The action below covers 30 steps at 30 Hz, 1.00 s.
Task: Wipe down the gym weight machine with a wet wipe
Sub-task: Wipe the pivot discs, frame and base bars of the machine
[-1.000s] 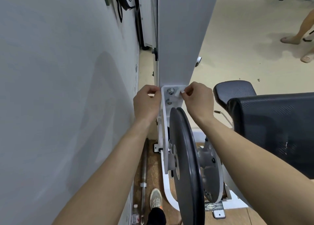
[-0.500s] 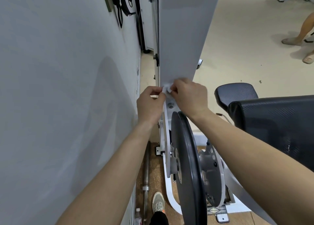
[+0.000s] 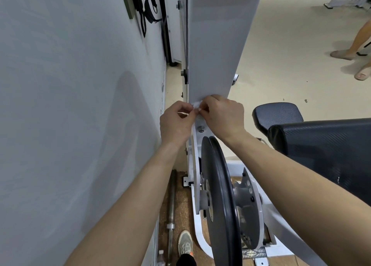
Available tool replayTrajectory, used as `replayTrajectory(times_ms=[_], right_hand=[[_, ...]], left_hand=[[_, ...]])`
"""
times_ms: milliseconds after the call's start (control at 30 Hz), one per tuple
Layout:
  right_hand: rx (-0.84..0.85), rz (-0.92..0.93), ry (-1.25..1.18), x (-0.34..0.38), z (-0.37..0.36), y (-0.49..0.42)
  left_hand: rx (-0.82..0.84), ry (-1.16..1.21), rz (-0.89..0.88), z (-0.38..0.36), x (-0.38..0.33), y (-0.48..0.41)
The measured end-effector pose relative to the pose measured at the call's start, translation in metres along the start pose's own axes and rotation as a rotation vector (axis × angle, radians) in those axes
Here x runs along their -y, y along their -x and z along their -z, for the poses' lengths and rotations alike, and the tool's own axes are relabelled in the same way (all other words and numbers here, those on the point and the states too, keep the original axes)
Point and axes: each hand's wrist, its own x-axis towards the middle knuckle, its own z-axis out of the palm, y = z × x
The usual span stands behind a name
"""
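Note:
The weight machine's tall white column (image 3: 216,45) rises in the middle, with a bolted white bracket (image 3: 199,129) at its foot and a black weight plate (image 3: 218,195) below. A small white wet wipe (image 3: 196,105) sits bunched against the column's lower left edge. My right hand (image 3: 222,115) pinches the wipe from the right. My left hand (image 3: 176,123) pinches it from the left, fingers curled, right beside the other hand. Most of the wipe is hidden between the fingers.
A grey wall (image 3: 70,105) stands close on the left. Black padded seat parts (image 3: 321,143) fill the right. A steel barbell (image 3: 171,205) lies on the floor by the wall, near my shoe (image 3: 185,243). Another person's legs (image 3: 359,51) stand at the far right.
My right hand carried the wipe left from the bracket bolts to the column's left edge, meeting my left hand. Both hands now hold the wipe together.

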Motion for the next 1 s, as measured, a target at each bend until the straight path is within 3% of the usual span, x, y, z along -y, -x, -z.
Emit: replayTrajectory(times_ms=[233, 367, 567, 800, 1000], right_hand=[[0.117, 0.002, -0.21, -0.011, 0.034, 0.015], [0.083, 0.023, -0.448, -0.003, 0.052, 0.037], [0.175, 0.023, -0.702, 0.016, 0.091, 0.072], [0.28, 0.207, -0.545, 0.032, 0.128, 0.118], [0.362, 0.149, -0.301, 0.038, 0.157, 0.176]], left_hand=[[-0.035, 0.001, -0.062, 0.023, -0.011, 0.029], [-0.105, 0.053, -0.077, 0.028, -0.027, 0.061], [-0.233, 0.11, -0.046, 0.034, -0.039, 0.129], [-0.271, 0.018, -0.047, 0.055, -0.031, 0.197], [-0.153, -0.043, -0.035, 0.08, -0.015, 0.242]])
